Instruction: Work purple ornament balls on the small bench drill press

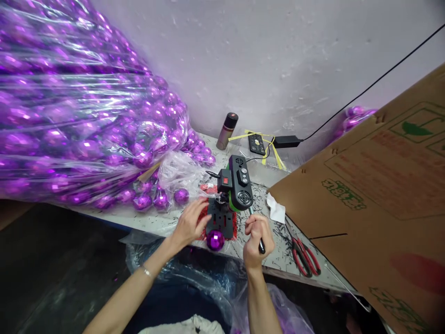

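A small black and green bench drill press (239, 183) stands on the worktable, with a red switch on its side box. Its dark slotted base plate (222, 224) rests over something red. My left hand (189, 220) is at the plate's left edge, fingers and thumb apart, holding nothing. Closed in a fist, my right hand (259, 236) grips a lever handle (262, 247); the black end sticks out below, and a teal stem meets the press above. One shiny purple mirror ball (215, 240) sits at the plate's front edge, between my hands and touched by neither.
A large clear bag of purple balls (104, 134) fills the left. Behind the press are a spray can (227, 131), a phone-like black device (256, 144) and a power adapter (287, 141). Red-handled pliers (306, 257), white paper (276, 208) and a cardboard box (375, 199) are at right.
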`<state>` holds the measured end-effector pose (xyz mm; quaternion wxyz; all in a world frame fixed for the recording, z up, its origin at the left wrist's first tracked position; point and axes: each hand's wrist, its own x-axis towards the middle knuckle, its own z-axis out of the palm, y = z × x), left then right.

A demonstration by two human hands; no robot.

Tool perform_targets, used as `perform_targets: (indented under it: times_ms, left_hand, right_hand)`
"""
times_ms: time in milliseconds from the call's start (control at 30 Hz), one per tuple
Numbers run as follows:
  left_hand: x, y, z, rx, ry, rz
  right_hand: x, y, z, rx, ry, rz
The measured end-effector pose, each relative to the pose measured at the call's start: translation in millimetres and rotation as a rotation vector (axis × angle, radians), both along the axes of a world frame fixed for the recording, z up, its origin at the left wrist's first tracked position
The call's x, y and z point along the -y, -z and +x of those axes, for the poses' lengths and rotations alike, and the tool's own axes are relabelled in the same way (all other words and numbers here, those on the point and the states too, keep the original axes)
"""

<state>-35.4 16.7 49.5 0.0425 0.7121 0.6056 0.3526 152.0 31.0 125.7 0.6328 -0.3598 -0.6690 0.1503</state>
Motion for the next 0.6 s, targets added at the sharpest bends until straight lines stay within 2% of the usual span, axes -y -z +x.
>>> perform_targets:
  times_ms: [100, 167, 233, 300, 400, 500, 600]
  left_hand:
    - [-61.3, -18.2, -22.2, -0.058, -0.086, -0.065]
    - [-99.6, -22.3, -39.4, -0.087, -0.138, -0.133]
    - [-126.5, -20.9, -57.0, -0.108, -0.182, -0.187]
    - [-140.5, -16.2, -72.5, -0.120, -0.208, -0.214]
    - [-145.7, -7.3, -89.1, -0.120, -0.192, -0.235]
    - [-148.3, -1.3, -98.7, -0.100, -0.161, -0.261]
    - [-156.2, -1.3, -104.6, -0.074, -0.164, -0.313]
  right_hand:
    - [-1.2, 2.3, 0.1, -0.002, -0.001, 0.015]
    - [-1.5, 1.9, 0.9, 0.008, -0.006, 0.014]
    - [-1.4, 1.8, 1.6, 0.017, -0.008, 0.009]
    - [-1.0, 2.1, 1.7, 0.018, -0.008, 0.008]
    - [-0.9, 2.8, 1.4, 0.015, -0.008, 0.012]
    - [-1.1, 2.5, 1.8, 0.021, -0.010, 0.009]
    - [-0.9, 1.5, 2.9, 0.041, -0.015, 0.004]
